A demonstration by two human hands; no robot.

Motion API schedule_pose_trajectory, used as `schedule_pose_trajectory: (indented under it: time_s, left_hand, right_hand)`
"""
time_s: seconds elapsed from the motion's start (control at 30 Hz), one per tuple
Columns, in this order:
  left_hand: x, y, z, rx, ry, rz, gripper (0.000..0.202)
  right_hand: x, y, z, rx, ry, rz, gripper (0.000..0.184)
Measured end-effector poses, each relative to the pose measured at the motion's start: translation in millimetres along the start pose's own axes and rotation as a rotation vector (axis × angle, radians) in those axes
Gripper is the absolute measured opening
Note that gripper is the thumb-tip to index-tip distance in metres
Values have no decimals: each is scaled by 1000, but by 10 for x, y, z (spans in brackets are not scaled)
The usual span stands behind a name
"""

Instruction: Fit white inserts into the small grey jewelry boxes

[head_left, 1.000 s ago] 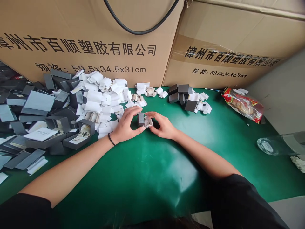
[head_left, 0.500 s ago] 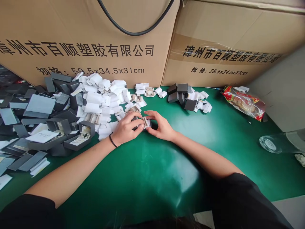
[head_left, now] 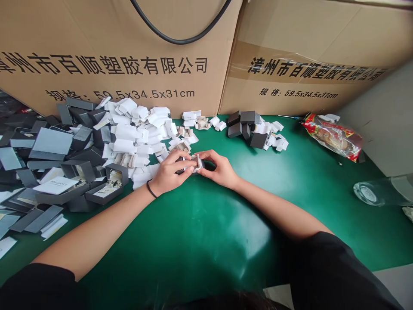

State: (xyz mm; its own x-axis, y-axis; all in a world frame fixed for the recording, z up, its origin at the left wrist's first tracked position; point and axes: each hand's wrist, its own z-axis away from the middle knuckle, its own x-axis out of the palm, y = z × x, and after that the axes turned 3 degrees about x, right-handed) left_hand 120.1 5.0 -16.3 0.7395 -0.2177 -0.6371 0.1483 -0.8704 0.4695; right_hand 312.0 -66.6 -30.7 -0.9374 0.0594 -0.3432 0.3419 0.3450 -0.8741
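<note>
My left hand [head_left: 169, 173] is closed around a small dark grey box [head_left: 180, 165], mostly hidden under its fingers. My right hand [head_left: 219, 168] pinches a white and beige folded insert [head_left: 197, 162] against that box. Both hands rest on the green table [head_left: 206, 224], just in front of a heap of white folded inserts [head_left: 138, 133]. A black band sits on my left wrist.
Grey boxes and lids [head_left: 51, 155] are piled at the left. A small cluster of dark boxes [head_left: 247, 127] lies behind my right hand. Two large cardboard cartons [head_left: 290, 56] stand along the back. A snack bag [head_left: 334, 137] and a glass jar [head_left: 380, 193] lie at the right.
The dark box stood upright between my hands a second ago; now my left fingers cover it, and the white insert is pressed against it. Both hands have closed in together.
</note>
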Motion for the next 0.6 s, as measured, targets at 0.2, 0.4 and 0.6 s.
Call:
schedule_pose_trajectory:
  time_s: [0.2, 0.4, 0.6]
  left_hand:
    - [-10, 12, -14, 12, -46, -4, 13]
    - [-17, -4, -14, 62, -50, -148, 10]
    - [-36, 4, -44, 54, -69, -234, 21]
  right_hand:
    - [-16, -8, -1, -38, -24, 59, 29]
    - [-5, -35, -11, -90, -22, 164, 26]
    - [27, -87, -13, -148, -4, 205, 24]
